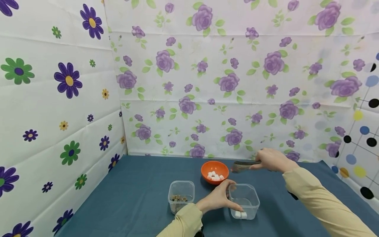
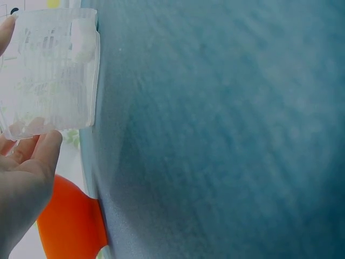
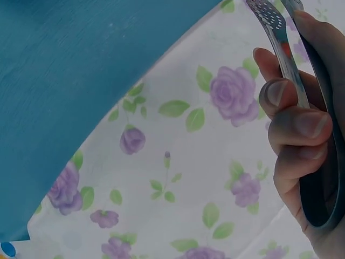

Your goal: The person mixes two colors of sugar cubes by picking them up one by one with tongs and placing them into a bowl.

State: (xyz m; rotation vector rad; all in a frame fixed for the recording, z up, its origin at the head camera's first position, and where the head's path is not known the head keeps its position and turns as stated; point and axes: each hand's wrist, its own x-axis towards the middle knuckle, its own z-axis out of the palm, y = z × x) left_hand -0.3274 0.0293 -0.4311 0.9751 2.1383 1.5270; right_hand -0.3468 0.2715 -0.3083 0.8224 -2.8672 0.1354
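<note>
My left hand holds the left side of a clear plastic container, thumb toward its front and fingers behind. Two white cubes lie at the container's near end. In my right hand are metal tongs, raised behind the container, tips pointing left toward the orange bowl. The right wrist view shows fingers curled round the tongs, whose perforated ends stand apart with nothing visible between them. Several white pieces sit inside the bowl.
A second clear container stands left of my left hand, with several small brown pieces in it. Blue cloth covers the table. Flowered sheets rise behind it and along both sides.
</note>
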